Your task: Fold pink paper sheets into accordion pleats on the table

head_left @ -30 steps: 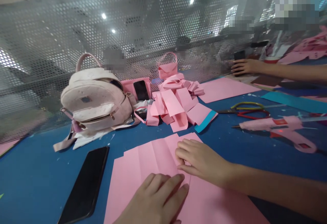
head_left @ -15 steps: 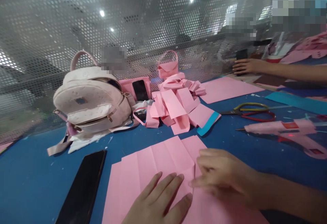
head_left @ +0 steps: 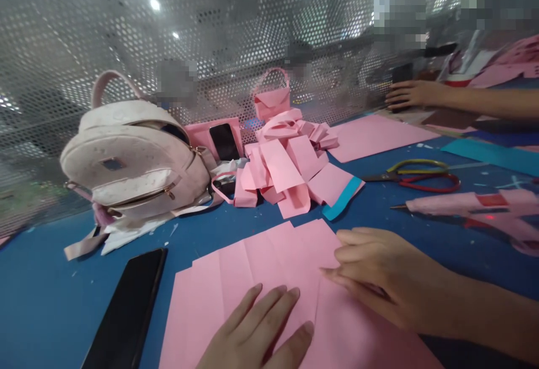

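Observation:
A pink sheet of paper [head_left: 236, 268] with several parallel creases lies in front of me. My left hand [head_left: 261, 329] rests flat on it, fingers spread, at the lower middle. My right hand [head_left: 379, 273] is at the sheet's right side with its fingers curled in. Its lowest digit tip touches the paper beside a crease; nothing is visible within the curled fingers. The lower part of the sheet runs out of view. Left of the paper is a black phone [head_left: 126, 307].
A white backpack [head_left: 135, 155] stands behind, beside a heap of folded pink paper pieces [head_left: 284, 167] and a small paper bag [head_left: 273, 102]. Scissors [head_left: 416, 175] and a pink glue gun [head_left: 463, 205] lie right. Another person's hand [head_left: 415, 94] holds a dark object beyond.
My right hand has slid up along the crease, away from me. The sheet's raised fold there now looks flatter. My left hand stays on the paper; the view has shifted slightly.

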`<state>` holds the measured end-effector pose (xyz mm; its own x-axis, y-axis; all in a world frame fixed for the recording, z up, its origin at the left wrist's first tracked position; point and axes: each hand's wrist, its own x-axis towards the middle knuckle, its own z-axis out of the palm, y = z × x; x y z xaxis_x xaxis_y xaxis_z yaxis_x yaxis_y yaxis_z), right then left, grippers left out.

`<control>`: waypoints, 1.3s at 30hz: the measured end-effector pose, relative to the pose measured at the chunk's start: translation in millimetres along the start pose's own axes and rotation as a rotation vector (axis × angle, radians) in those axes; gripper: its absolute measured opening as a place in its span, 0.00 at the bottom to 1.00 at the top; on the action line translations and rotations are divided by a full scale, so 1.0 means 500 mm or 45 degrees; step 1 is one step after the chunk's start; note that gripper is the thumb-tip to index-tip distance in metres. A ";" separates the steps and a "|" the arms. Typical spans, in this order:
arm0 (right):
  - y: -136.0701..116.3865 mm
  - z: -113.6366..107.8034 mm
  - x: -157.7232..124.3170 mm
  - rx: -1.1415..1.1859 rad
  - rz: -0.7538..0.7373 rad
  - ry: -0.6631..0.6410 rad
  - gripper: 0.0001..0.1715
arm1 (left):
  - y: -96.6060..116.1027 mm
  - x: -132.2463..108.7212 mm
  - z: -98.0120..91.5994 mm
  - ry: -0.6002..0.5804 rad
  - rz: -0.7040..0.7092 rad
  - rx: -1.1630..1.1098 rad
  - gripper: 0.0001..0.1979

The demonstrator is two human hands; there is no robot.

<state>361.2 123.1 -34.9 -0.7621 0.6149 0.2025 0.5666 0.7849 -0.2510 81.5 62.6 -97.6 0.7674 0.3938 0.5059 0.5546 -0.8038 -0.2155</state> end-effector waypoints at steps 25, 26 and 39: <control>-0.053 0.027 -0.003 0.137 -0.360 -0.148 0.18 | -0.007 0.016 -0.068 -0.350 0.093 -0.185 0.27; -0.045 0.026 -0.002 0.114 -0.337 -0.114 0.18 | -0.007 0.015 -0.065 -0.327 0.098 -0.173 0.25; -0.017 0.017 -0.004 -0.126 -0.362 0.126 0.21 | -0.001 0.016 -0.068 -0.397 0.134 -0.194 0.22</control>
<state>355.5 114.6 -41.1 -0.8628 0.3704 0.3440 0.3666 0.9271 -0.0787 76.3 51.1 -65.3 0.8922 0.4034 0.2031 0.4307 -0.8953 -0.1137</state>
